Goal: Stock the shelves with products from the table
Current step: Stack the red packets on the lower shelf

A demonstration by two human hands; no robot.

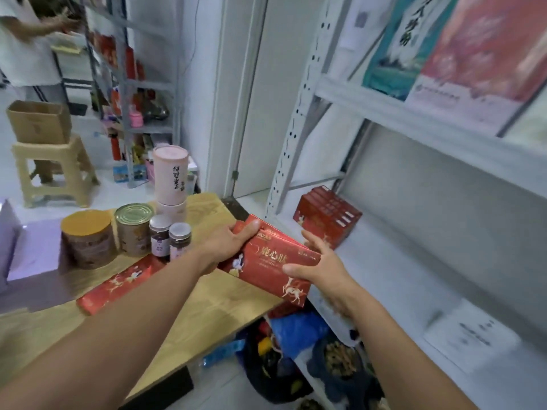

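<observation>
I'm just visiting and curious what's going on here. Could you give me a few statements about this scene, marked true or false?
1. The left hand and the right hand both grip the carried red boxes. True.
2. The white shelf has no products on it. False: the shelved red boxes stand on it.
3. A single red box lies on the table. True.
4. The pink canister lies on its side. False: it stands upright on a white tub.
5. The cardboard box sits on the floor. False: it rests on a beige stool.

A stockroom: white metal shelving (299,119) stocked with boxed goods (327,216).
</observation>
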